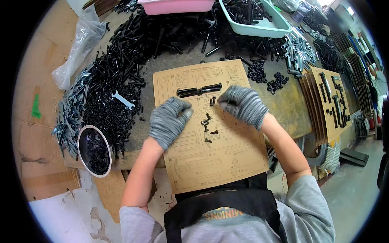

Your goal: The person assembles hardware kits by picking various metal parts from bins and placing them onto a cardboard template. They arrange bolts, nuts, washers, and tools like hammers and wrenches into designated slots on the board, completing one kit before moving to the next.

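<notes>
A brown cardboard sheet (pixel 219 162) with printed hardware outlines lies before me, its near end over the table edge. Several long black bolts (pixel 199 90) rest side by side across its upper part. Below them lie short black bolts (pixel 206 128), loosely scattered down the middle. My left hand (pixel 170 121), in a grey striped glove, hovers over the sheet's left side with its fingers curled in. On the other side my right hand (pixel 244 106), gloved alike, has its fingertips pressed together close to a few short bolts (pixel 212 101). Whatever either hand grips is hidden.
Heaps of black bolts (pixel 109 101) surround the sheet, with a small wrench (pixel 122 100) on them. A white-rimmed bowl (pixel 82 158) stands at left. Black nuts (pixel 257 73), silver sleeves (pixel 298 47), a mint tray (pixel 279 31) and a pink tray (pixel 176 7) lie beyond. Filled cardboard sheets (pixel 324 121) stack at right.
</notes>
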`<state>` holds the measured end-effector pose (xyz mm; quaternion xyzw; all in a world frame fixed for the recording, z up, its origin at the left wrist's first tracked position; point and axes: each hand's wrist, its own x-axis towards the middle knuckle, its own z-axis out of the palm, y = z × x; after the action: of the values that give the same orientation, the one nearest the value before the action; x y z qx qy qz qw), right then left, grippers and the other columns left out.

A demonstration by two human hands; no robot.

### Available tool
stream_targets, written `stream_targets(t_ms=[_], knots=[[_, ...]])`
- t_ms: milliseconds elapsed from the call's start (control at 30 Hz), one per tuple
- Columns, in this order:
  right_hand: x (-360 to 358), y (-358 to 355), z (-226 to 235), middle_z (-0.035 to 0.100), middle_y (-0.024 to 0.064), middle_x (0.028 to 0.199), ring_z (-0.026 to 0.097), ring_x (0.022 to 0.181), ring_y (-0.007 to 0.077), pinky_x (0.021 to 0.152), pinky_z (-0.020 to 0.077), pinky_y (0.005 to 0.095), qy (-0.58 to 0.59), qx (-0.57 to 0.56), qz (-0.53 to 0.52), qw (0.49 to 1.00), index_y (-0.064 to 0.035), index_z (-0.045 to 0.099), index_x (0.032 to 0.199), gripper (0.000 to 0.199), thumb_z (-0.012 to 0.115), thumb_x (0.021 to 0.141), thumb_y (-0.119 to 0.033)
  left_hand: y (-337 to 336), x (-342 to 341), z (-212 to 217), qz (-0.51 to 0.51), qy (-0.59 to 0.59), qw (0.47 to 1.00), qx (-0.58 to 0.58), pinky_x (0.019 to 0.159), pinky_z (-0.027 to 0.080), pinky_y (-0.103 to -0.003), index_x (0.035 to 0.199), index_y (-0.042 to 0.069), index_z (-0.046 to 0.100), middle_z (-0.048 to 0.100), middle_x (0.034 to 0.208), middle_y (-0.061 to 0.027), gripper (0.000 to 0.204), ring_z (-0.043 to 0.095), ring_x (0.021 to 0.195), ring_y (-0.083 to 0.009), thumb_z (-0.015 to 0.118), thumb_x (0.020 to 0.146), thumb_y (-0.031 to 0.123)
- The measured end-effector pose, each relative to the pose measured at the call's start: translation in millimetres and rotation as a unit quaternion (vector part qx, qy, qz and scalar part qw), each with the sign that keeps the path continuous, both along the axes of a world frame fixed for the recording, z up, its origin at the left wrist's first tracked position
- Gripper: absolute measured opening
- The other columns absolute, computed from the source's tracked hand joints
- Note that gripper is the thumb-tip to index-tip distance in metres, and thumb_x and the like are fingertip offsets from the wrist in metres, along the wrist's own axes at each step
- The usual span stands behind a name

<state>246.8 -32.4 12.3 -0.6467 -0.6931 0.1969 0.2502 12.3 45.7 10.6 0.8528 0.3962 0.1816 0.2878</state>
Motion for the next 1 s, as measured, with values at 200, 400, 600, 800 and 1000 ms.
stream_targets(t_ms=[200,400,600,800,1000], knots=[[-37.3,-19.8,-10.9,0.064,0.0119,0.089,0.064,0.084,0.0309,0.075,0.0509,0.0409,-0.066,-0.035,-0.004,0.997,-0.0093,0.067,0.095,0.023,0.063,0.084,-0.029,-34.6,14.3,-13.7,-0.057,0.06,0.997,-0.002,0.078,0.051,-0.038,0.094,0.007,0.069,0.067,0.089,-0.0113,0.02,0.064,0.084,-0.0292,0.067,0.083,0.023],[-42.5,-19.7,-17.2,0.064,0.0131,0.088,0.064,0.083,0.0316,0.074,0.0513,0.0402,-0.055,-0.007,-0.043,0.998,-0.0084,0.066,0.093,0.019,0.063,0.083,-0.025,-28.1,12.3,-19.1,-0.022,0.05,0.998,-0.023,0.08,0.051,-0.038,0.094,0.006,0.069,0.068,0.091,-0.0133,0.019,0.065,0.086,-0.0298,0.066,0.084,0.021],[-2.4,19.7,-2.4,0.065,0.012,0.089,0.064,0.084,0.0312,0.075,0.0516,0.0399,-0.118,0.027,0.043,0.992,-0.0101,0.067,0.094,0.015,0.063,0.082,-0.017,-4.2,25.3,-19.9,0.044,0.019,0.998,-0.039,0.076,0.052,-0.035,0.095,0.005,0.069,0.069,0.089,-0.0143,0.022,0.066,0.08,-0.0282,0.068,0.084,0.023],[-5.6,52.1,16.0,0.067,0.0129,0.093,0.065,0.086,0.0317,0.075,0.052,0.0408,-0.193,-0.081,0.157,0.965,-0.0091,0.068,0.098,0.02,0.064,0.079,-0.016,-10.0,46.5,-25.8,0.049,0.041,0.997,0.031,0.076,0.051,-0.039,0.097,0.006,0.068,0.067,0.089,-0.0138,0.023,0.065,0.081,-0.0304,0.066,0.085,0.025],[10.5,40.0,-10.0,0.068,0.0132,0.09,0.066,0.083,0.0321,0.076,0.0522,0.0409,-0.128,0.028,0.092,0.987,-0.0088,0.069,0.097,0.019,0.063,0.081,-0.019,-10.3,50.8,-27.9,0.035,0.038,0.998,-0.03,0.082,0.051,-0.037,0.108,0.005,0.066,0.067,0.099,-0.0128,0.034,0.065,0.089,-0.0262,0.071,0.081,0.025]])
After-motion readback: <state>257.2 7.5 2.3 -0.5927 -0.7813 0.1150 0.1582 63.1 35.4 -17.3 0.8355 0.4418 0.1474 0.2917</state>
